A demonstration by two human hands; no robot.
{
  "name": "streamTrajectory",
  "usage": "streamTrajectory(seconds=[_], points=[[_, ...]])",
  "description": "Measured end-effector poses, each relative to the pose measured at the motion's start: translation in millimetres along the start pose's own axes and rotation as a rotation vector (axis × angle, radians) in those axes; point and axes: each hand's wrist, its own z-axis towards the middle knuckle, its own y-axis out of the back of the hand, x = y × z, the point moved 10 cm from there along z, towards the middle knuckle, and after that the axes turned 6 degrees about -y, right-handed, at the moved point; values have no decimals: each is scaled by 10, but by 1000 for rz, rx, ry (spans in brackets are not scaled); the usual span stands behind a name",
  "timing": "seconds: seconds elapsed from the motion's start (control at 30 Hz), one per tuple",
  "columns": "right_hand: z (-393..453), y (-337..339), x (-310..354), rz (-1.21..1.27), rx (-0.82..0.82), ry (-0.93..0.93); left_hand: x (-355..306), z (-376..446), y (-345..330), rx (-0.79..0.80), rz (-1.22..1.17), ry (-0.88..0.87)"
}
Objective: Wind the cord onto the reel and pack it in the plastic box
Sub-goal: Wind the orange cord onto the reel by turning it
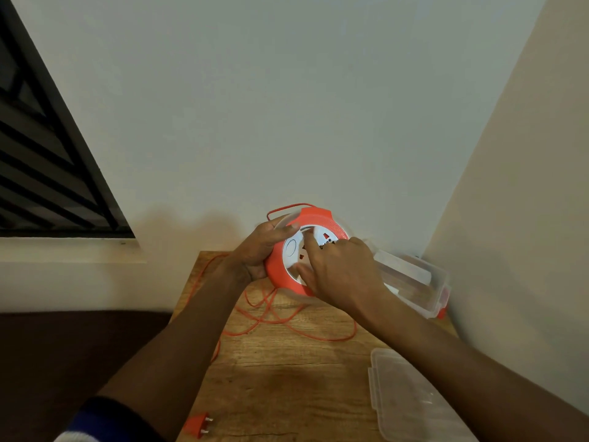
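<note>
— Wooden narrow table (287,378) ends at the wall; bare room lies near its front edge?

— Yes; the left hand (258,250) grips the round orange-and-white cord reel (280,266) above it; the right hand (341,275) presses fingers on its face; one orange cord (287,320) lies looped, one plug (199,424), one clear plastic box (414,279), one lid (411,400).

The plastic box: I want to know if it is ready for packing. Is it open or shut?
Open. The plastic box stands by the wall without its lid, which lies apart on the table nearer the person.
</note>
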Motion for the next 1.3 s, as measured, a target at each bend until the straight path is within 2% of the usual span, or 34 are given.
streamTrajectory(seconds=[0.1, 0.3, 0.43, 0.63, 0.93, 1.1, 1.17, 1.3], points=[[-28, 47, 3, 12, -3, 39, -42, 7, 6, 8, -16, -8], [-12, 140, 170, 45, 25, 299, -85, 2, 72, -2, 2, -15], [-19, 103, 158, 28, 88, 300, -39, -1, 57, 7, 18, -8], [-63, 80, 270, -24, 130, 403, -77, -46, 113, 18, 13, -20], [26, 22, 259, -99, 106, 401, -71, -40, 79, 48, 26, -16], [110, 129, 38, -30, 30, 60, -82, -22, 5, 57, -14, -51], [118, 211, 20, -23, -31, 25, -103, 1, -21, 53, 6, -73], [58, 213, 46, -33, -23, 84, -136, 16, 4, 52, -24, -76]])
